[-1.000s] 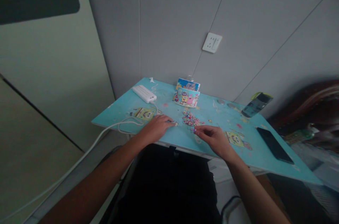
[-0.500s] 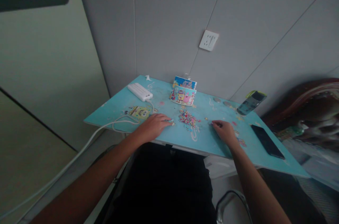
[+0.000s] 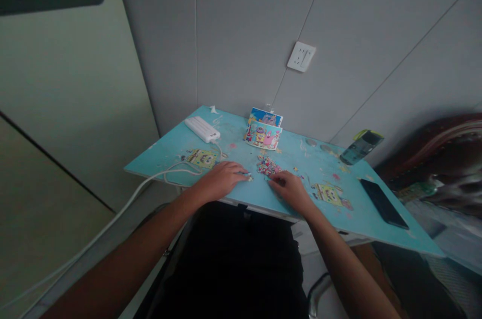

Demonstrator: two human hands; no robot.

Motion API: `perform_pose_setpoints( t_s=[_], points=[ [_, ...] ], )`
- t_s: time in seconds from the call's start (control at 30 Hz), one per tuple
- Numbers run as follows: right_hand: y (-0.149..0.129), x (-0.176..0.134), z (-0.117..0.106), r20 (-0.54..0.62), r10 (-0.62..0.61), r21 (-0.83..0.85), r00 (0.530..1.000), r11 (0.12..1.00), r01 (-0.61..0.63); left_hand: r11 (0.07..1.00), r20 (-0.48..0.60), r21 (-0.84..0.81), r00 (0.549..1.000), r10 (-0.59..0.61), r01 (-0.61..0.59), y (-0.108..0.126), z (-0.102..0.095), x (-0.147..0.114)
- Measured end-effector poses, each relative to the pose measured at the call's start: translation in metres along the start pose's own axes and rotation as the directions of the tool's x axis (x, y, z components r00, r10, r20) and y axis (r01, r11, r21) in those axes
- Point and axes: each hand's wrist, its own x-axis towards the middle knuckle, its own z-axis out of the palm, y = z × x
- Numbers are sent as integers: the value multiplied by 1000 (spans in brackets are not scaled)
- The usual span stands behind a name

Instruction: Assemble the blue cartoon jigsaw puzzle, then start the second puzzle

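Observation:
A heap of tiny multicoloured pieces [image 3: 267, 164], too small to tell their kind, lies at the middle of the light-blue table [image 3: 237, 198]. Left of it, my left hand [image 3: 226, 180] rests on the tabletop, thumb and fingers closed around something small, with bluish and pale bits showing at the tips. At the heap's near right side is my right hand [image 3: 289, 187]. Its fingers are curled together, and whatever they pinch is too small to name. Behind the heap stand two cartoon picture cards [image 3: 263, 136], one in front of the other.
A white power bank [image 3: 202, 129] with a white cable [image 3: 143, 186] lies on the left, the cable running off the table's front edge. On the right are a dark phone [image 3: 383, 203] and a tilted dark, clear container [image 3: 361, 147] with a yellow-green rim. A wall socket [image 3: 301, 57] is above.
My right hand has moved left from the tabletop on the right to the heap's near edge, uncovering a cartoon print. My left hand stays in about the same place. The view has shifted slightly.

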Motion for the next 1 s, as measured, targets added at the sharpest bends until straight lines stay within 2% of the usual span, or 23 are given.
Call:
perform_pose_setpoints(
  t_s=[0.17,0.33,0.53,0.63,0.73,0.9,1.0],
  points=[
    [10,6,1,23,66,5,998,998,-67,999,-14,-20,1000,25,-26,-1,0,1],
    [2,8,3,29,56,17,998,998,-56,998,-35,-48,999,38,-40,-3,1,1],
    [-19,16,16,11,-77,82,997,994,76,997,-62,-64,997,36,-40,-2,-1,-1],
    [-25,16,18,41,-131,90,990,988,127,997,-76,-69,997,25,-31,-1,-1,-1],
    [-24,14,15,70,-142,84,987,987,136,997,-92,-72,996,1,-8,-1,-1,-1],
    [-18,12,13,37,-125,45,991,991,124,995,-129,-48,987,-97,91,2,-3,-1],
    [-19,14,16,26,-166,33,986,986,165,991,-135,-27,982,-131,129,3,-4,-1]
  ],
)
